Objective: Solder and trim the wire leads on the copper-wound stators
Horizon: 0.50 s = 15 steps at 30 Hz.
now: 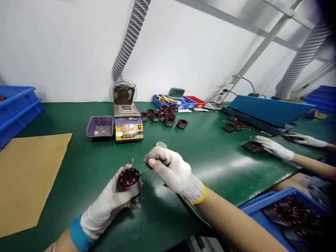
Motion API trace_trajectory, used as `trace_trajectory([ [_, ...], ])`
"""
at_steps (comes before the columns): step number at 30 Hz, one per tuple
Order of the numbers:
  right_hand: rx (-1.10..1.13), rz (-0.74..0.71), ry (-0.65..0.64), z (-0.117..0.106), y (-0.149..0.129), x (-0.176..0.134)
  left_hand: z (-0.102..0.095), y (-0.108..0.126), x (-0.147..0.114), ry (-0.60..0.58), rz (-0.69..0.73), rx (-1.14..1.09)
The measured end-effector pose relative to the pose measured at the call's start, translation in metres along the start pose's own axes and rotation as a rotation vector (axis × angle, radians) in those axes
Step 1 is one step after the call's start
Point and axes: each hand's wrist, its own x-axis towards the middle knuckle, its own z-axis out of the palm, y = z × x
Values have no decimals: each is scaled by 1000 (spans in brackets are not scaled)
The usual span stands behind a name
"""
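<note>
Wrapped round a motor stator is my left hand, in a white glove with a blue cuff. The stator has a silver outer ring, copper windings and wire ends that stick up from its top. My right hand, gloved in white with a yellow-edged cuff, is closed in a pinch just right of the stator and apart from it. Its thumb tip is bare. Whatever sits between those fingers is hidden. A small pale round lid or cup shows behind the right hand.
A yellow-and-blue heating unit stands behind my hands, beside a purple tray of small parts. Several stators stand further back. Cardboard lies left; a blue bin holds stators at right. A co-worker's gloved hand touches another stator.
</note>
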Motion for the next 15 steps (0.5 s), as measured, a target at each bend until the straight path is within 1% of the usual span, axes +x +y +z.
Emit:
trace_trajectory([
  [2, -28, -104, 43, -1, -2, -2, 6, -3, 0, 61, 5, 68],
  [4, -193, -201, 3, 1, -7, -1, 10, -5, 2, 99, 27, 120],
  [7, -440, -227, -117, 12, -13, 4, 14, -6, 8, 195, 123, 241],
  [9, -466, -228, -170, 21, -12, 6, 15, -6, 10, 246, 151, 289],
  [10, -443, -231, -166, 25, -9, 5, 16, -6, 11, 264, 149, 286],
  [12, -347, -215, -73, 30, -2, 2, 15, -7, 12, 298, 135, 255],
  [13, -273, -175, 7, 31, 2, -1, 15, -7, 13, 324, 136, 244],
  [15, -93, -41, 179, 29, 9, -8, 13, -7, 13, 389, 160, 249],
])
